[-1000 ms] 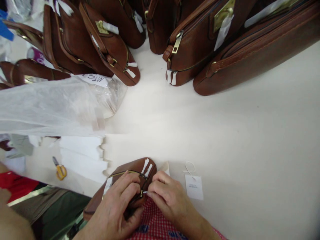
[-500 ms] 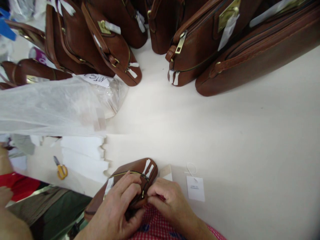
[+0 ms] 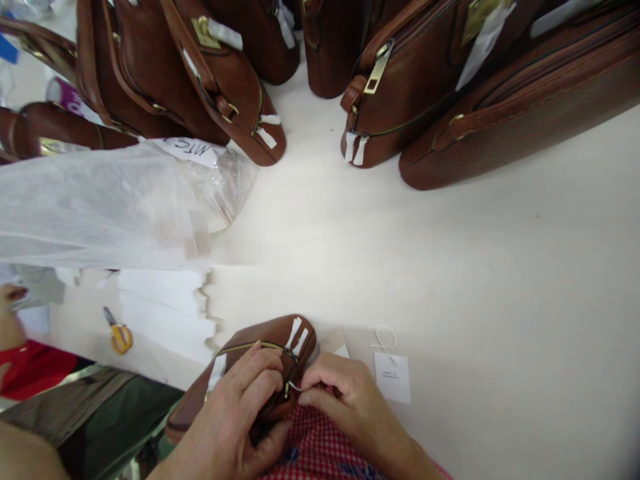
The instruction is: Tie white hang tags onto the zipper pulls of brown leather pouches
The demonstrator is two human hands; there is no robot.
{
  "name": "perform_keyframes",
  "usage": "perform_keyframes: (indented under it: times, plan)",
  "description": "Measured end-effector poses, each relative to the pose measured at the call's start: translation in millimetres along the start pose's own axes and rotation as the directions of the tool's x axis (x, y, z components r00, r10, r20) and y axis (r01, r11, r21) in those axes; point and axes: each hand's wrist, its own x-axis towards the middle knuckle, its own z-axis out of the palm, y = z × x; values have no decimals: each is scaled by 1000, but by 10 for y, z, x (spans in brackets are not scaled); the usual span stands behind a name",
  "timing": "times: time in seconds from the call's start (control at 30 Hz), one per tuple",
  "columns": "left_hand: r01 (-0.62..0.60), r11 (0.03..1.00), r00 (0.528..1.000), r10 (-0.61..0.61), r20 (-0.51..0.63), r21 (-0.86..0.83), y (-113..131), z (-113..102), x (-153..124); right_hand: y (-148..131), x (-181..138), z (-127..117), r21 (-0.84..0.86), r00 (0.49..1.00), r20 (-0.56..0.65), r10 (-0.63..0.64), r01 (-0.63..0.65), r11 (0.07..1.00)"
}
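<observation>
A brown leather handbag lies at the table's near edge, with white wraps on its zip pulls. My left hand grips it, the fingers lying across the top near the zip. Beside the bag's end, my right hand pinches a thin white string between thumb and forefinger. That string runs to a small brass fitting on the bag; whether it passes through cannot be made out. A beige card sits partly hidden behind my right hand. To the right lies a white tag with a string loop.
Several brown handbags stand along the far side. At left are a clear plastic bag, white paper sheets and yellow-handled scissors. Another person's hand and red garment show at the left edge.
My right hand has drawn slightly right, away from the brass fitting, and the white string now shows between them. My left hand stays on the handbag. The view has shifted slightly.
</observation>
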Motion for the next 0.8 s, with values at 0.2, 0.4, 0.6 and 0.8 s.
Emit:
perform_keyframes:
  times: [0.2, 0.4, 0.6, 0.8]
  plan:
    - [11, 1000, 1000, -11, 2, -15, 16, -20, 22, 58, -36, 5, 29, 1000, -15, -6, 6, 1000]
    - [23, 999, 1000, -23, -13, -33, 8, 7, -1, 69, -25, 36, 68, 999, -27, 17, -15, 998]
    - [36, 998, 999, -35, 18, -51, 6, 4, -12, 40, 28, 80, 121, 997, -15, 78, -76, 990]
    - [36, 999, 999, -36, 0, -35, -4, -16, -24, 75, 3, 124, 193, 986, -3, 166, -162, 968]
